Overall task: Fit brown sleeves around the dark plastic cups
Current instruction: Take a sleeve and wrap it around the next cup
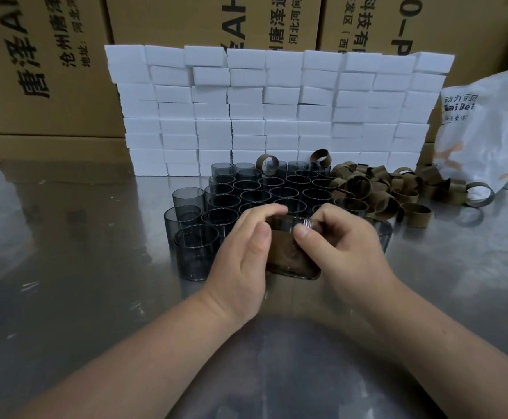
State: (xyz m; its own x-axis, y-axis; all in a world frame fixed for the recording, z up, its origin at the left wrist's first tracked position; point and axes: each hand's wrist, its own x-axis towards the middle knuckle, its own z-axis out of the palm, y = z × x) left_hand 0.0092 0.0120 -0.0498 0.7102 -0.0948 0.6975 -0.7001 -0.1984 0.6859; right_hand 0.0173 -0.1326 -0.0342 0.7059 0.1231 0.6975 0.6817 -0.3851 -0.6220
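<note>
While both hands work, one dark cup (pixel 298 271) is held between them, just above the middle of the counter (pixel 65 267), a bit closer to the near edge than the far one. The left hand (pixel 243 252) and the right hand (pixel 346 249) each have a grip on it. Fingers and thumbs curl round its sides, so both grips are closed on the cup. A brown sleeve (pixel 279 252) is wrapped round the cup's body, and the clear rim pokes out past it.

I think the cup is very light. It looks like thin, smooth, see-through grey plastic, so it could slip, and it might crack if squeezed hard. The round sides seem the best place to hold it, with the thumbs pushing on the sleeve. The sleeve looks like a bendy band, maybe paper or felt, I cannot tell which.

More bare cups (pixel 255 189) stand upright and packed together behind the hands, toward the far edge. A heap of loose sleeves (pixel 376 189) lies just beside them, toward the far right corner, and some are squashed out of round. Behind all this stands a wall of white foam blocks (pixel 276 110), square and soft-looking, with big cardboard boxes (pixel 50 71) behind it. A crinkly white bag (pixel 488 137) sits by the right edge. The counter is shiny grey metal.
</note>
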